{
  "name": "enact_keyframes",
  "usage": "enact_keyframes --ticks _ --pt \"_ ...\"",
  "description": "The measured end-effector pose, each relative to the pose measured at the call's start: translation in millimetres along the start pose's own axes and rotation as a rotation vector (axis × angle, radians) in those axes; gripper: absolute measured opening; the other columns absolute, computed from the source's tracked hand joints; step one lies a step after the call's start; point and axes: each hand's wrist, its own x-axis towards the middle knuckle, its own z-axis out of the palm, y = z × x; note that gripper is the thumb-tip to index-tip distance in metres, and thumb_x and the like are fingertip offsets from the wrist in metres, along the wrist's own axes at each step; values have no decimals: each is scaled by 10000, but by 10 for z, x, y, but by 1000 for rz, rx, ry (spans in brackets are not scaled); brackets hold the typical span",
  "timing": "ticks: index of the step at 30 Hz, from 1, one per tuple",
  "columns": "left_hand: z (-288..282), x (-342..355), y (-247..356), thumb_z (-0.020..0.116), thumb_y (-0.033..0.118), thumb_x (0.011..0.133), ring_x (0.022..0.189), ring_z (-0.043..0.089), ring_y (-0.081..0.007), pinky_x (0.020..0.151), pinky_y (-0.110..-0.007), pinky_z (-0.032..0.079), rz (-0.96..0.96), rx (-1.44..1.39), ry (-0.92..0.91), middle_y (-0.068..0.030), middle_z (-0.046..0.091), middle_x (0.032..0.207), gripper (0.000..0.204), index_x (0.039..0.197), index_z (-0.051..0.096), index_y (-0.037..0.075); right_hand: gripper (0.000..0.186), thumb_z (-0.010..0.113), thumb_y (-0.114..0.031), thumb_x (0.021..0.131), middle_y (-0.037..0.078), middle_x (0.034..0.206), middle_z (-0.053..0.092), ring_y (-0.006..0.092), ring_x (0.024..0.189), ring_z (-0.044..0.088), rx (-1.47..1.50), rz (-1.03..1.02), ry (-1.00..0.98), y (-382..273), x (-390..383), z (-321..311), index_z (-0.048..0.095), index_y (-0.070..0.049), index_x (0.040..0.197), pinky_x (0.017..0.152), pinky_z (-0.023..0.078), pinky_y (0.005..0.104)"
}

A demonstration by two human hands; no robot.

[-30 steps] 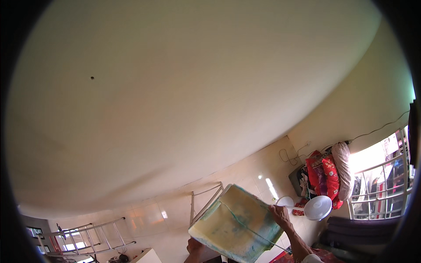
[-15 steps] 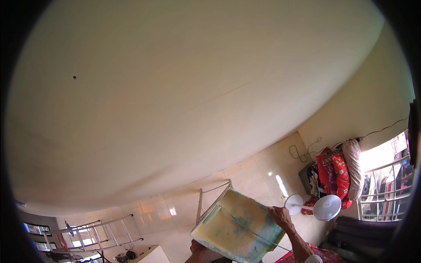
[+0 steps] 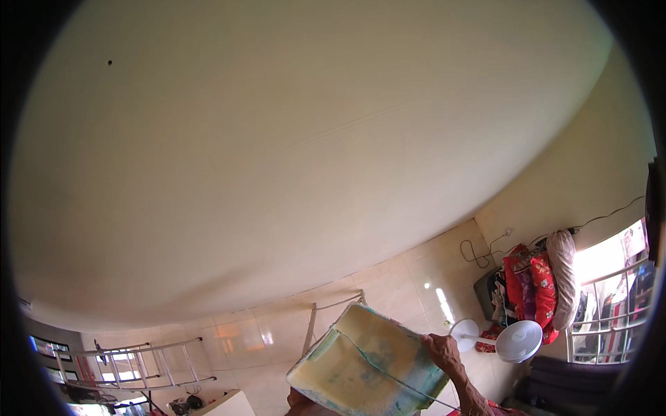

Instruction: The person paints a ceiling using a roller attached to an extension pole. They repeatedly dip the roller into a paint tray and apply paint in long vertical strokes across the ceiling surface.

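A squarish paint container (image 3: 368,367) is at the lower middle, tilted, its inside coated cream and blotched with green and blue. Across its opening runs a thin greenish wire handle (image 3: 378,371). My right hand (image 3: 442,352) is closed over its right rim, fingers wrapped round the edge. At the lower left corner my left hand (image 3: 300,401) supports the container from beneath; most of its fingers are hidden behind it. A broad cream-coloured wall (image 3: 312,173) fills the view above, with a small dark hole (image 3: 109,63) at upper left.
Behind the container are the metal legs (image 3: 309,329) of a stand. A white pedestal fan (image 3: 519,341) is on the tiled floor (image 3: 402,281) at right, beside piled red fabric (image 3: 543,277) and a barred window (image 3: 614,305). A metal ladder (image 3: 139,364) is at lower left.
The container has shifted slightly left in view, both hands moving with it and keeping their hold. The wall's dark hole appears higher, and the fan a little lower.
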Motion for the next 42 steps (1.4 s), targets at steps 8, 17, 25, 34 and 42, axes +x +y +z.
enact_keyframes --ticks 8,17,25,34,42 --pt "234 -40 -184 710 495 806 1142 624 -242 930 -392 517 74 -29 46 -81 602 1309 743 1412 451 151 523 446 -482 978 200 680 637 410 671 636 10 -90 34 87 -206 33 661 -40 801 614 492 479" --pt "423 -296 -487 712 469 817 1141 621 -245 930 -397 513 290 -142 115 -88 589 1323 741 1417 436 133 574 442 -518 977 218 658 606 408 657 624 35 -98 161 -108 -810 68 652 -17 791 618 472 479" --pt "-13 -312 -681 730 404 818 1059 658 -244 857 -423 541 318 -130 -38 -89 629 1257 712 1398 444 106 628 437 -564 972 219 640 555 384 607 578 47 34 255 -273 -1453 128 614 -4 749 618 426 487" --pt "220 -88 -752 663 341 849 984 675 -308 818 -429 545 776 -19 386 -124 687 1072 472 1238 567 91 668 439 -605 953 245 648 529 398 632 573 52 13 299 -363 -1596 188 603 13 761 643 421 501" --pt "449 -171 -704 661 320 834 935 672 -342 776 -455 544 771 -58 500 -155 692 996 365 1105 618 80 691 437 -616 947 261 662 544 417 678 601 73 -24 328 -431 -1688 211 610 30 772 654 420 512"
